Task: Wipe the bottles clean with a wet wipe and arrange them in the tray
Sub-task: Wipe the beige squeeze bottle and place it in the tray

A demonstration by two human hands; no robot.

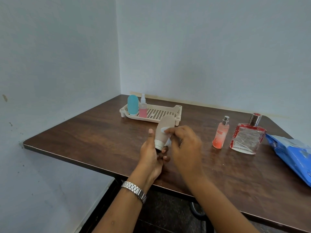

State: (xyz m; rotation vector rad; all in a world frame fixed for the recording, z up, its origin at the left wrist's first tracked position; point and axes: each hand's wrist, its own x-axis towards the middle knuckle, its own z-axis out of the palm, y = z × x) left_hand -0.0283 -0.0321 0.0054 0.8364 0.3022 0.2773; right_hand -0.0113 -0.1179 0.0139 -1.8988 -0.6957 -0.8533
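Observation:
My left hand (152, 155) grips a beige squeeze bottle (164, 127) by its cap end, tilted with its rounded base pointing up and away. My right hand (184, 145) pinches a white wet wipe (165, 130) against the bottle's side. Behind them stands a cream perforated tray (159, 113) that holds a blue rounded bottle (133, 105) and a small pink spray bottle (143, 106), both upright at its left end. To the right, on the table, stand an orange spray bottle (220, 133) and a square glass perfume bottle (248, 136) with red trim.
The dark wooden table (94, 130) sits in a corner between two pale walls. A blue wet-wipe pack (291, 153) lies at the right edge. The table's front edge runs just below my wrists.

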